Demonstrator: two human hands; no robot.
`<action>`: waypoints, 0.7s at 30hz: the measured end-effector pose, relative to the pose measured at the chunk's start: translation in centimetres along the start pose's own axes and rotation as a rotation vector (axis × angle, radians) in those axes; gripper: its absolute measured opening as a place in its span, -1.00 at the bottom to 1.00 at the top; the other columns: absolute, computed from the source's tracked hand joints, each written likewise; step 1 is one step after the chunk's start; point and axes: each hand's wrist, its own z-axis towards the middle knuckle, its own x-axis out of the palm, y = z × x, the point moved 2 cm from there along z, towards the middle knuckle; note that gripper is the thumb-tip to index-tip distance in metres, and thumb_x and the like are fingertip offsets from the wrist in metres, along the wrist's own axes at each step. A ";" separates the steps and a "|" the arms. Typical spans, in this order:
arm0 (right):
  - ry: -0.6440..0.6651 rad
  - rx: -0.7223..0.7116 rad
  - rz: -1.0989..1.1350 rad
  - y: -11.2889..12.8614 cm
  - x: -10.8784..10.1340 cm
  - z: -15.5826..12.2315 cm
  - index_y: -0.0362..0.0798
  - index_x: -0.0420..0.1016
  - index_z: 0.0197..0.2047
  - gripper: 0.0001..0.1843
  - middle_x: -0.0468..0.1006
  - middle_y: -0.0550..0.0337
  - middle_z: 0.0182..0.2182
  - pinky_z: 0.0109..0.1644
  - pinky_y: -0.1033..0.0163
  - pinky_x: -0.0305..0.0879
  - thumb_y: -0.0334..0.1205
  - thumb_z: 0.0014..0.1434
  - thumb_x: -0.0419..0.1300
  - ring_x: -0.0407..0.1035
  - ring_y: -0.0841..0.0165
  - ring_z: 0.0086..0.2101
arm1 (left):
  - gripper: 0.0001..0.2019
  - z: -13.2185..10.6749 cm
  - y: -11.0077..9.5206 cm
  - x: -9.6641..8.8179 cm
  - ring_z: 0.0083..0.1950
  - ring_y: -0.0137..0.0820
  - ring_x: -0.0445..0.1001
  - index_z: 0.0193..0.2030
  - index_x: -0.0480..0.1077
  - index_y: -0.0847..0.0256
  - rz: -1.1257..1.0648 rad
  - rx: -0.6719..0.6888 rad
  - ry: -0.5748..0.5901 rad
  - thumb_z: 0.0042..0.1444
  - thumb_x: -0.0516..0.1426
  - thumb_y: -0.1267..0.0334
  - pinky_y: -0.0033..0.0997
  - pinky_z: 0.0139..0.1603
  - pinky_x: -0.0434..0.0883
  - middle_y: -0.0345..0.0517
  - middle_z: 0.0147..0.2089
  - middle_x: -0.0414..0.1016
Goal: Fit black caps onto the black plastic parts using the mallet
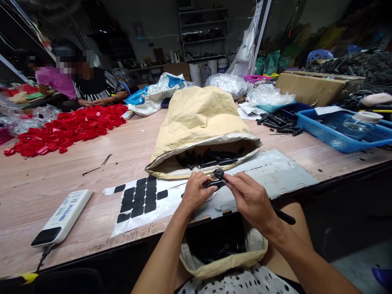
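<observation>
My left hand [197,188] is closed at the table's front edge, thumb and fingers pinching a small black plastic piece [217,184]. Something yellow shows at its fingertips. Gripped in my right hand [251,199] is a black-handled tool [285,216], hammer-like, whose rounded dark head [219,174] is just above the black piece. Both hands are over a grey board [263,175]. Right behind them, an open paper sack [199,114] lies on its side with several black pieces [211,158] in its mouth. Another open sack [231,261] sits at my lap, dark inside.
To the left lie a white sheet of black square stickers [142,198] and a white power bank [63,218] with a cable. Red pieces [70,126] are heaped further back, near two seated people. On the right are loose black pieces [280,122] and a blue basket [339,136].
</observation>
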 end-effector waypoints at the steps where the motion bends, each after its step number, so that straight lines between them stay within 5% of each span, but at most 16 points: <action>1: 0.024 0.001 -0.040 -0.1 0.4 -0.3 0.11 0.49 0.21 -0.59 0.55 0.09 -0.23 -0.06 0.14 0.46 -0.36 0.38 0.05 0.46 0.24 -0.18 | -0.91 0.0 0.0 0.0 -0.13 -0.25 0.32 -0.26 0.57 0.14 -0.001 0.000 -0.004 0.11 0.35 0.24 -0.26 -0.07 0.27 -0.16 -0.32 0.45; 4: 0.082 0.013 -0.106 -0.6 0.9 -0.7 0.12 0.51 0.18 -0.60 0.54 0.12 -0.28 -0.09 0.17 0.45 -0.36 0.39 0.03 0.46 0.26 -0.22 | -0.93 0.0 0.0 0.0 -0.13 -0.26 0.32 -0.32 0.55 0.14 -0.010 -0.017 -0.015 0.11 0.34 0.25 -0.26 -0.09 0.26 -0.16 -0.32 0.44; 10: -0.038 0.036 -0.056 -1.0 0.0 -0.4 0.15 0.47 0.22 -0.60 0.55 0.11 -0.24 -0.06 0.12 0.46 -0.32 0.39 0.07 0.47 0.23 -0.18 | -0.88 0.0 0.0 0.1 -0.12 -0.25 0.33 -0.20 0.59 0.10 -0.013 -0.015 -0.014 0.10 0.35 0.27 -0.24 -0.06 0.27 -0.16 -0.31 0.48; 15: 0.036 0.070 -0.098 -1.8 0.6 -1.2 0.10 0.50 0.16 -0.65 0.55 0.12 -0.26 -0.09 0.15 0.45 -0.31 0.40 0.06 0.48 0.25 -0.19 | -0.88 -0.1 -0.1 0.1 -0.12 -0.25 0.34 -0.22 0.56 0.11 -0.006 -0.014 -0.027 0.08 0.34 0.31 -0.24 -0.05 0.28 -0.17 -0.28 0.50; 21: -0.018 0.092 -0.185 -5.7 -2.7 -0.8 0.10 0.55 0.12 -0.69 0.58 0.12 -0.21 -0.02 0.14 0.43 -0.24 0.39 0.10 0.50 0.24 -0.16 | -0.84 -0.1 -0.4 0.0 -0.15 -0.25 0.34 -0.21 0.53 0.12 0.037 -0.005 -0.022 0.05 0.34 0.29 -0.25 -0.08 0.29 -0.17 -0.29 0.48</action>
